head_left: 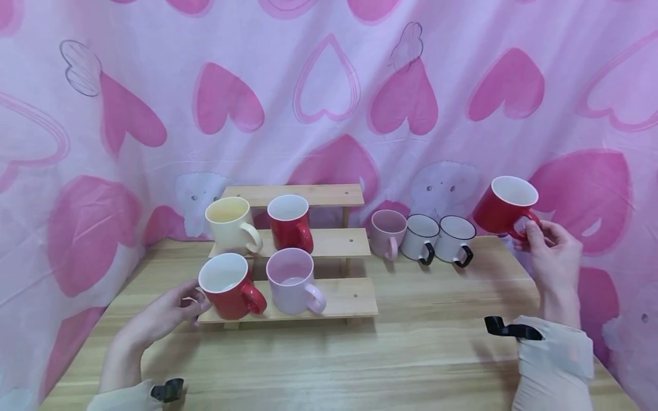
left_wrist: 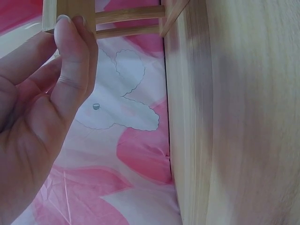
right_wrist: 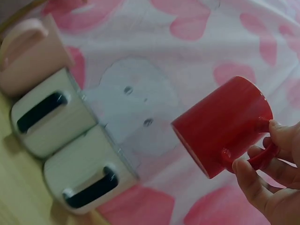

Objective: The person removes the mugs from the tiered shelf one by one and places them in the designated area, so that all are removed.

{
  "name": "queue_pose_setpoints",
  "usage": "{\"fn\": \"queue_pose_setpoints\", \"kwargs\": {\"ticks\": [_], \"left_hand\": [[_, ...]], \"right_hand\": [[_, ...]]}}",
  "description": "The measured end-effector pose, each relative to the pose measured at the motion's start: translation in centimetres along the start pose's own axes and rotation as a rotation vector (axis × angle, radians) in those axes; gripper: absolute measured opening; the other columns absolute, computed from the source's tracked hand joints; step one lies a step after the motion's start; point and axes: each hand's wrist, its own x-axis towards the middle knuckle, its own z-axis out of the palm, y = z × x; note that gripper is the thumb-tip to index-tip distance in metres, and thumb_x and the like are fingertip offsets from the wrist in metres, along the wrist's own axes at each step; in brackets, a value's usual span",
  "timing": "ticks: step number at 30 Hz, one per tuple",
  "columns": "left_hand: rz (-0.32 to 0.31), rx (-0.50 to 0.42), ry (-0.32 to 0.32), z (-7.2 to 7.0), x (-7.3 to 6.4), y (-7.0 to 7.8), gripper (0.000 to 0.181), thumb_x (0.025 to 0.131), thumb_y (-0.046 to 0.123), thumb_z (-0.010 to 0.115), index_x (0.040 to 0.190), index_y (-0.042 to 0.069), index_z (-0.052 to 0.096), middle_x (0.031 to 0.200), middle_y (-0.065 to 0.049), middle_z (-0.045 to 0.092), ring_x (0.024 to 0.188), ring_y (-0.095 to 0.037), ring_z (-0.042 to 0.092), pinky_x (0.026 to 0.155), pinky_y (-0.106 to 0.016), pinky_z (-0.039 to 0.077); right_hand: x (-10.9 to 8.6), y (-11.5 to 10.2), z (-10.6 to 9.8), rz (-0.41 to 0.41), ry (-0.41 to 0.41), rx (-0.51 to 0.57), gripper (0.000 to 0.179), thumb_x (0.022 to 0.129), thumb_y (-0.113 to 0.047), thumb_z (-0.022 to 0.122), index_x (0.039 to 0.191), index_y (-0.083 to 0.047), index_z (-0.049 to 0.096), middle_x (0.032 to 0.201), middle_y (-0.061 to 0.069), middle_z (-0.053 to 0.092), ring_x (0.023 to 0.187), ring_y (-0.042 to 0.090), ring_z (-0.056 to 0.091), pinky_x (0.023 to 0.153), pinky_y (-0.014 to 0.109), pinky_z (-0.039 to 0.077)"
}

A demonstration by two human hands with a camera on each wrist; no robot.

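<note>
At the right, my right hand [head_left: 555, 257] holds a red mug [head_left: 496, 208] by its handle, raised above the table's far right corner and tilted. In the right wrist view, the fingers curl round the handle of this red mug [right_wrist: 222, 126]. My left hand [head_left: 172, 311] grips the left end of the lowest board of a tiered wooden shelf [head_left: 339, 297]. The left wrist view shows the thumb and fingers on the end of the wooden board [left_wrist: 75, 9]. Beside that hand, another red mug [head_left: 228, 291] and a light pink mug [head_left: 292, 282] stand on the lowest board.
A cream mug [head_left: 228, 222] and a red mug [head_left: 289, 220] stand on the middle board. Right of the shelf, a pink mug [head_left: 386, 233] and two white mugs [head_left: 418, 237] with black handles stand in a row on the wooden table [head_left: 411, 354]. A heart-patterned curtain [head_left: 329, 85] hangs behind.
</note>
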Motion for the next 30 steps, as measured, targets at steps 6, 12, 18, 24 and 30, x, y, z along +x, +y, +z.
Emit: {"fn": "queue_pose_setpoints", "kwargs": {"ticks": [6, 12, 18, 24, 30], "left_hand": [[0.009, -0.009, -0.014, 0.0, 0.0, 0.1, 0.028, 0.096, 0.016, 0.063, 0.117, 0.001, 0.054, 0.095, -0.015, 0.058, 0.074, -0.028, 0.062, 0.069, -0.037, 0.054], [0.029, -0.021, -0.013, 0.1, 0.1, 0.1, 0.028, 0.096, 0.015, 0.062, 0.118, 0.000, 0.054, 0.095, -0.014, 0.058, 0.074, -0.026, 0.061, 0.068, -0.036, 0.054], [0.012, -0.026, -0.012, 0.1, 0.0, 0.1, 0.027, 0.096, 0.013, 0.063, 0.118, 0.000, 0.054, 0.094, -0.014, 0.057, 0.077, -0.025, 0.061, 0.069, -0.036, 0.055], [0.025, -0.033, -0.006, 0.1, 0.0, 0.0, 0.028, 0.097, 0.013, 0.062, 0.119, -0.001, 0.054, 0.094, -0.014, 0.057, 0.075, -0.024, 0.060, 0.068, -0.034, 0.054], [0.061, -0.026, -0.017, 0.0, 0.0, -0.1, 0.024, 0.097, 0.011, 0.061, 0.117, -0.001, 0.054, 0.092, -0.013, 0.057, 0.072, -0.023, 0.061, 0.067, -0.033, 0.053]], "right_hand": [[0.9, 2.1, -0.7, 0.043, 0.061, 0.004, 0.030, 0.086, -0.023, 0.073, 0.110, -0.007, 0.067, 0.088, 0.000, 0.065, 0.062, 0.009, 0.066, 0.060, 0.017, 0.054], [1.5, 3.4, -1.2, 0.085, 0.091, 0.078, 0.022, 0.088, -0.015, 0.073, 0.107, -0.005, 0.066, 0.087, 0.002, 0.065, 0.057, 0.011, 0.066, 0.056, 0.021, 0.054], [1.8, 4.7, -1.6, 0.079, 0.090, 0.041, 0.021, 0.092, -0.012, 0.068, 0.109, -0.002, 0.062, 0.084, 0.000, 0.066, 0.056, 0.010, 0.066, 0.056, 0.019, 0.054], [2.2, 6.4, -2.0, 0.092, 0.094, -0.025, 0.018, 0.093, -0.014, 0.066, 0.108, -0.004, 0.062, 0.083, -0.003, 0.066, 0.057, 0.006, 0.066, 0.056, 0.017, 0.053], [2.5, 7.7, -2.5, 0.113, 0.049, -0.051, 0.013, 0.095, -0.018, 0.064, 0.104, -0.010, 0.062, 0.082, -0.005, 0.065, 0.058, 0.004, 0.066, 0.057, 0.017, 0.053]]}}
